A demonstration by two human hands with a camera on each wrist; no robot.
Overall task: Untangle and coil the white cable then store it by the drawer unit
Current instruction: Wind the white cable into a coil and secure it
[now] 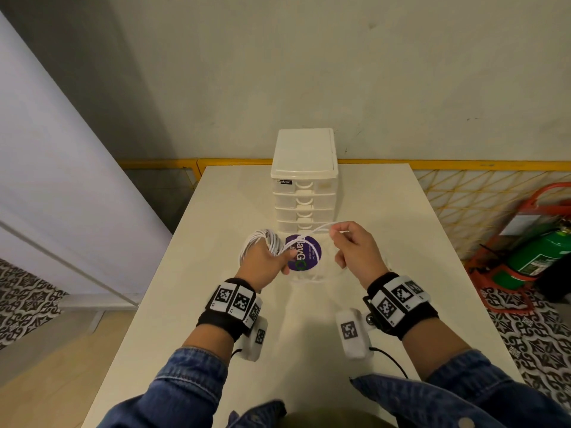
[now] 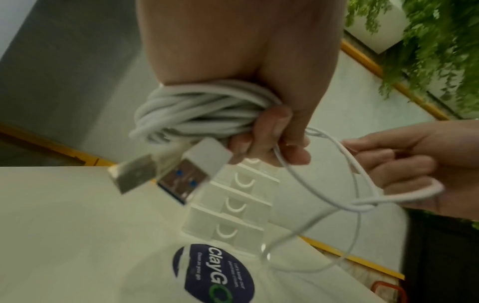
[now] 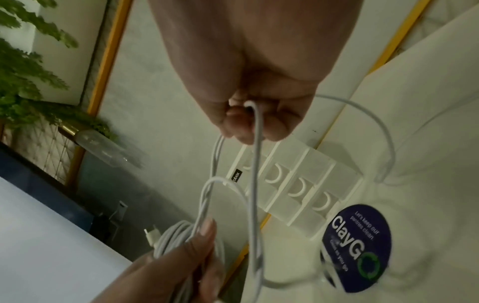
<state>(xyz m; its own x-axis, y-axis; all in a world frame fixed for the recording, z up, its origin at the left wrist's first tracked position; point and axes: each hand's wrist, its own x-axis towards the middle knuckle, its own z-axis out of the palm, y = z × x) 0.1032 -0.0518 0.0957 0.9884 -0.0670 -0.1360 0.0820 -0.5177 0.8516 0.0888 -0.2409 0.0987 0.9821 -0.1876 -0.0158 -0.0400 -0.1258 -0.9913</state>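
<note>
My left hand (image 1: pixel 268 261) grips a bundle of coiled white cable (image 1: pixel 262 240) above the table, in front of the white drawer unit (image 1: pixel 304 183). In the left wrist view the coil (image 2: pixel 202 108) wraps over the palm and two USB plugs (image 2: pixel 181 174) stick out below it. My right hand (image 1: pixel 352 247) pinches a loose strand of the same cable (image 3: pixel 255 155), lifted to the right of the coil. Loose loops (image 2: pixel 344 196) hang between both hands and trail down to the table (image 1: pixel 370 304).
A round purple sticker (image 1: pixel 304 253) lies on the table just in front of the drawer unit. A yellow railing (image 1: pixel 463 165) runs behind the table. A green extinguisher (image 1: pixel 537 254) in a red stand sits on the floor at the right.
</note>
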